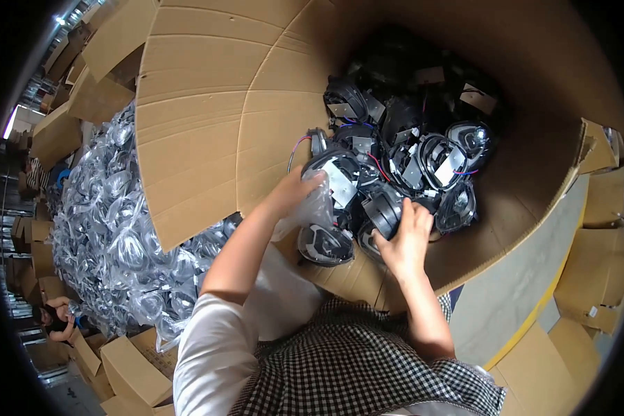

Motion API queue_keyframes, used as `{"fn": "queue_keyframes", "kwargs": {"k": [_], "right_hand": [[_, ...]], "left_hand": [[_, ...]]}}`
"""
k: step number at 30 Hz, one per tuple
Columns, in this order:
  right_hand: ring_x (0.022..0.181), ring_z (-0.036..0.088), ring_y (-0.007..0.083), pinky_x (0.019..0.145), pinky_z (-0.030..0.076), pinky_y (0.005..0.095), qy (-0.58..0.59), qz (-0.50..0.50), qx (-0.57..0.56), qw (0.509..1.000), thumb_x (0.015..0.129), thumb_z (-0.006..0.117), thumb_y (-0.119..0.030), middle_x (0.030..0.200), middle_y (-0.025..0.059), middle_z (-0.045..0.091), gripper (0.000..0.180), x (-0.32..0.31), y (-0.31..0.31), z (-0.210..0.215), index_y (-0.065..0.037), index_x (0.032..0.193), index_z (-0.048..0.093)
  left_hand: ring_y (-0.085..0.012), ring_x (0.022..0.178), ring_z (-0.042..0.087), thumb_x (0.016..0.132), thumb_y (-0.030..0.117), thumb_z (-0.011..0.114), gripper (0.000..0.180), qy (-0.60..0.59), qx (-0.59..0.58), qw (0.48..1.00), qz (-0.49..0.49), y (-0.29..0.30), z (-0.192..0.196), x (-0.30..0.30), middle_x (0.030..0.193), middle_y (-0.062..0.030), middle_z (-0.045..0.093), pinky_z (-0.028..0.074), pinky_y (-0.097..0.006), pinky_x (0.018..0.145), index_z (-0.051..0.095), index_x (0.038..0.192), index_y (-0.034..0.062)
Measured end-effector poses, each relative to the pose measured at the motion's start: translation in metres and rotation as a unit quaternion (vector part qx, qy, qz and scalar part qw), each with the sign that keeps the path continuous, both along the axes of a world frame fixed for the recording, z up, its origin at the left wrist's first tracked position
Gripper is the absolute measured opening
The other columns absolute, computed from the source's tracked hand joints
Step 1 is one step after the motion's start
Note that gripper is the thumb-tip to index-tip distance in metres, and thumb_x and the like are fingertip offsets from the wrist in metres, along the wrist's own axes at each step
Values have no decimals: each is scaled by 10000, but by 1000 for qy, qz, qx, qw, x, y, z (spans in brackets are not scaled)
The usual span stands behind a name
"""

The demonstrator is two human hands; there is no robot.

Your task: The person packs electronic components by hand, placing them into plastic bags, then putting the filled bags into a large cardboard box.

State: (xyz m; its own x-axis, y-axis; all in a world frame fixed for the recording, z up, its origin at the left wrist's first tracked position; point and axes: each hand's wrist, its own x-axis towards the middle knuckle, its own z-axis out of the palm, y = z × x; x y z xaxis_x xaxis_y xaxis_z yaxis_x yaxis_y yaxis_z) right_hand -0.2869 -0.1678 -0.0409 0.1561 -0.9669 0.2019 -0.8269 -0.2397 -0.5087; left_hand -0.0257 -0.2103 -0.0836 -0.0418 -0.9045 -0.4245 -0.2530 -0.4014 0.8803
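Clasping a round black housing (383, 213) between thumb and curled fingers, the person's right hand (405, 249) rests low in a large open carton (194, 125). The housing lies tilted among other parts near the carton's close side. Just across from it, the left hand (299, 191) has its fingers drawn together on a clear plastic bag (315, 211); the thumb is hidden from me, so I can't tell how firmly it pinches. The film hangs down toward an oval black unit (325, 246) with a glossy face.

To my eye, the right hand's hold is best set on the housing's rigid sides, away from the red wires (376, 166) a little beyond, which look easy to snag. The left would do well to bunch the film aside, since the corners of the metal plate (341, 185) beside those fingers could catch or tear it.

Around both hands, more wired black units crowd together, the farthest sinking into shadow. Nearer the body are a white sleeve (211, 347) and a checked apron (333, 367). Outside the carton, on the left, spreads a great heap of bagged parts (118, 229), with a co-worker (59, 319) past its lower edge; on the right, a yellow line (530, 324) crosses the pale floor (499, 298) beside cardboard boxes (589, 274)
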Motion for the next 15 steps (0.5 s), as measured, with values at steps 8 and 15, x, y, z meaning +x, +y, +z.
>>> {"fn": "queue_keyframes", "kwargs": {"k": [8, 15], "right_hand": [[1050, 545, 257, 946, 431, 529, 8, 272, -432, 860, 785, 624, -286, 1141, -10, 568, 201, -12, 57, 62, -232, 944, 515], [1183, 470, 268, 1034, 303, 568, -7, 395, -304, 867, 707, 714, -389, 1252, -30, 526, 400, -20, 110, 87, -324, 1062, 542]], "left_hand": [[-210, 925, 587, 897, 459, 582, 543, 124, 39, 981, 146, 119, 43, -25, 1079, -121, 618, 489, -356, 797, 536, 1225, 29], [-193, 949, 587, 932, 392, 550, 480, 195, -30, 975, 99, 165, 77, -40, 1098, -114, 614, 475, -328, 837, 523, 1238, 23]]}}
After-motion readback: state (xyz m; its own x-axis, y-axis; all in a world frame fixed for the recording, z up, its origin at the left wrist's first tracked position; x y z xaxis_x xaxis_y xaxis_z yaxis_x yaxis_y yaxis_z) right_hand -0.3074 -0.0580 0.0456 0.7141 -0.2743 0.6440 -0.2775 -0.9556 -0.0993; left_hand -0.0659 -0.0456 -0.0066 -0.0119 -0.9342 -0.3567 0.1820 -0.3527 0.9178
